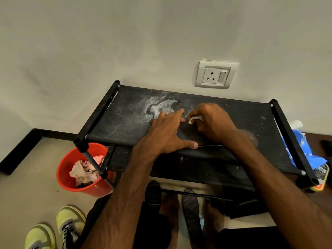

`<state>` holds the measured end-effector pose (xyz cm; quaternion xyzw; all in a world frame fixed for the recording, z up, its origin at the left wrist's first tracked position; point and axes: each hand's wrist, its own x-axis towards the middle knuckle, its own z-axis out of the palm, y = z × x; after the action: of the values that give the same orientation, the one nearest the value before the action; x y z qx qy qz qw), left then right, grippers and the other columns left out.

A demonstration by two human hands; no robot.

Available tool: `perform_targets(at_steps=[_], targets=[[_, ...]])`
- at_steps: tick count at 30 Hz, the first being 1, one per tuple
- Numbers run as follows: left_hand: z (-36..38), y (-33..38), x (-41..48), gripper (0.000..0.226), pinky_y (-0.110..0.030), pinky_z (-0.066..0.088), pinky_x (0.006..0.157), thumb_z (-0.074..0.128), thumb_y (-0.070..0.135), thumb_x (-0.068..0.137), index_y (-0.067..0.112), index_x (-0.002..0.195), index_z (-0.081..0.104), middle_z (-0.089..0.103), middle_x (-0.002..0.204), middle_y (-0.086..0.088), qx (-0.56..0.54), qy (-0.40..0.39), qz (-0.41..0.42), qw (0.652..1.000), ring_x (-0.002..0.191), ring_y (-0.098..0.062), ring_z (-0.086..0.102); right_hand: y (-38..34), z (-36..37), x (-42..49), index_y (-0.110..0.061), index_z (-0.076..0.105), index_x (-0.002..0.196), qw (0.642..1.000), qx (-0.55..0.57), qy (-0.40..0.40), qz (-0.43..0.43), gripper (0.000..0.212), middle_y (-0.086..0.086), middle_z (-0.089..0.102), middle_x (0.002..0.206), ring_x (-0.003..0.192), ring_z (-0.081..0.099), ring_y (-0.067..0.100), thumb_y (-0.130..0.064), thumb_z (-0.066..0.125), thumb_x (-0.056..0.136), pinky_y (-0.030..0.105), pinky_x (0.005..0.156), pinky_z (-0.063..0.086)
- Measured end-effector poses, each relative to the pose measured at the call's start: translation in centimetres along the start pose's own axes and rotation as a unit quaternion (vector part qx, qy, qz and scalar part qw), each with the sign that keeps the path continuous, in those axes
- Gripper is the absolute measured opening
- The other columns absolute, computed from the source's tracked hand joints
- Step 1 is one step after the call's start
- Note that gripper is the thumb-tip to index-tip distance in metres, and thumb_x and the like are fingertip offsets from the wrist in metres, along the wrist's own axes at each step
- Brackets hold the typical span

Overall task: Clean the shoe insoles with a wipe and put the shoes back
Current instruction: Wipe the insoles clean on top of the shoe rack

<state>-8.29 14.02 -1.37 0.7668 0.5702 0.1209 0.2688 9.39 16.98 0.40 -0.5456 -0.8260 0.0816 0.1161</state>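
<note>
Left hand (167, 132) flat on insole (188, 136), right hand (212, 123) pinching wipe (195, 119); red bucket (62, 170) holds crumpled tissues (83, 171).

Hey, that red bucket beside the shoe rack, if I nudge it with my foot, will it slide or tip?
Likely slides: the red bucket looks like thin plastic holding crumpled tissues, so probably light, and the floor looks smooth. A push near the rim might tip it. The rack leg crossing it may block it.

red bucket (65, 169) holding crumpled paper (82, 172) — white wall socket (214, 74), blue packet (303, 150)
</note>
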Motion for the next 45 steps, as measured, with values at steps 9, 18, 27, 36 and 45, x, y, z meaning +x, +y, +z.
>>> perform_targets(at_steps=[9, 18, 27, 36, 45], targets=[[-0.03, 0.31, -0.04, 0.119, -0.053, 0.021, 0.121, 0.08, 0.065, 0.07, 0.02, 0.16, 0.016, 0.034, 0.16, -0.002, 0.002, 0.004, -0.014, 1.0, 0.149, -0.029, 0.019, -0.75, -0.06, -0.29, -0.019, 0.079, 0.114, 0.998, 0.039, -0.009, -0.04, 0.029, 0.01, 0.073, 0.108, 0.097, 0.067, 0.027, -0.008, 0.071, 0.089, 0.041, 0.084, 0.056], [0.02, 0.27, 0.06, 0.117, -0.05, 0.024, 0.12, 0.079, 0.065, 0.07, 0.02, 0.159, 0.019, 0.035, 0.157, -0.002, 0.007, 0.006, -0.013, 1.0, 0.146, -0.027, 0.023, -0.66, 0.13, -0.15, -0.019, 0.08, 0.111, 0.998, 0.053, -0.015, -0.028, 0.029, 0.008, 0.075, 0.106, 0.095, 0.068, 0.026, -0.005, 0.07, 0.088, 0.046, 0.086, 0.056], [-0.01, 0.3, -0.12, 0.111, -0.051, 0.024, 0.119, 0.079, 0.064, 0.07, 0.02, 0.156, 0.024, 0.039, 0.155, 0.0, 0.004, 0.007, -0.009, 1.0, 0.144, -0.026, 0.025, -0.48, 0.18, -0.1, -0.021, 0.081, 0.108, 0.997, 0.067, -0.017, -0.027, 0.028, 0.005, 0.076, 0.103, 0.093, 0.068, 0.024, -0.005, 0.07, 0.087, 0.044, 0.085, 0.057], [-0.05, 0.35, -0.1, 0.113, -0.048, 0.025, 0.117, 0.079, 0.064, 0.07, 0.02, 0.157, 0.023, 0.038, 0.155, -0.001, 0.005, 0.008, -0.01, 1.0, 0.144, -0.025, 0.025, -0.43, -0.01, -0.09, -0.019, 0.08, 0.109, 0.996, 0.077, -0.018, -0.034, 0.029, 0.005, 0.076, 0.103, 0.091, 0.069, 0.02, -0.003, 0.071, 0.087, 0.041, 0.085, 0.058], [-0.2, 0.52, -0.2, 0.116, -0.05, 0.024, 0.12, 0.08, 0.064, 0.071, 0.019, 0.159, 0.019, 0.035, 0.158, -0.001, 0.006, 0.002, -0.014, 1.0, 0.146, -0.026, 0.022, -0.3, 0.06, -0.12, -0.018, 0.081, 0.107, 0.995, 0.088, -0.012, -0.039, 0.026, 0.005, 0.077, 0.101, 0.088, 0.069, 0.019, -0.004, 0.071, 0.089, 0.041, 0.083, 0.058]])
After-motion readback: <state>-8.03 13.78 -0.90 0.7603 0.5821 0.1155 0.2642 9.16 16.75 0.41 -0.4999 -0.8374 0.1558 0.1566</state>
